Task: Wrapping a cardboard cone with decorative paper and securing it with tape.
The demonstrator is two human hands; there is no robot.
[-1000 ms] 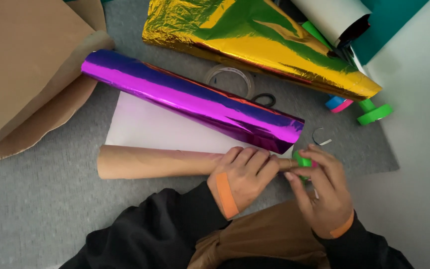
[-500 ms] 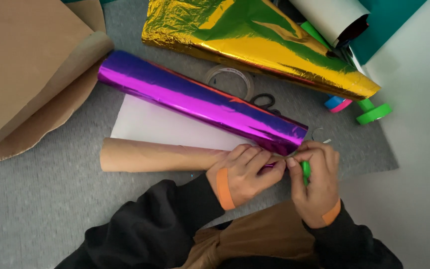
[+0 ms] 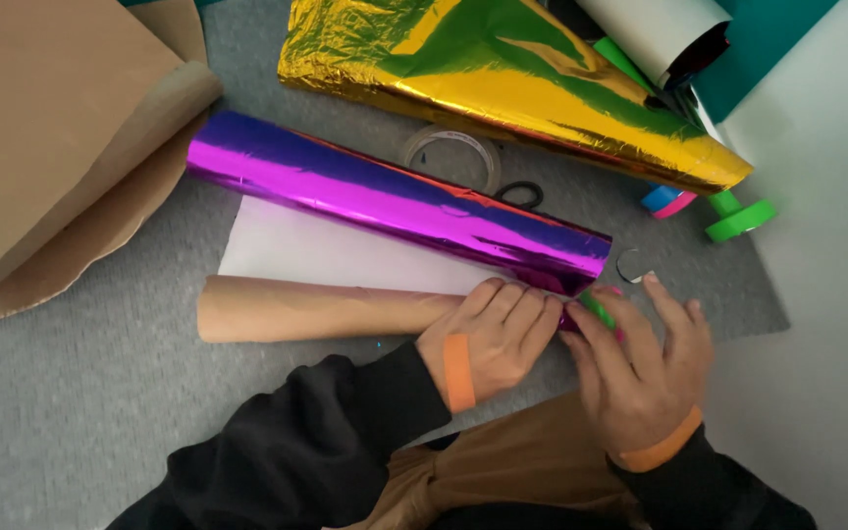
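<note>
My left hand (image 3: 488, 339) lies flat on the right end of a brown paper roll (image 3: 316, 308), pressing it onto the grey mat (image 3: 90, 412). My right hand (image 3: 640, 363) pinches a small green tape piece (image 3: 596, 308) at the roll's end, close to the left fingertips. A shiny purple foil roll (image 3: 395, 201) lies just beyond, with its white underside (image 3: 326, 253) spread toward the brown roll. Both hands carry an orange strip stuck on their backs.
A crumpled gold and green foil sheet (image 3: 503, 79) lies at the back. A clear tape ring (image 3: 451, 157) and black scissors (image 3: 520, 194) sit behind the purple roll. Green, blue and pink tape rolls (image 3: 714, 211) lie at right. Brown paper sheets (image 3: 41, 147) spread at left.
The view shifted so everything sits further right. My right hand turned, and its fingers now spread over the green tape at the end of the brown roll. The left hand stayed pressed on the roll.
</note>
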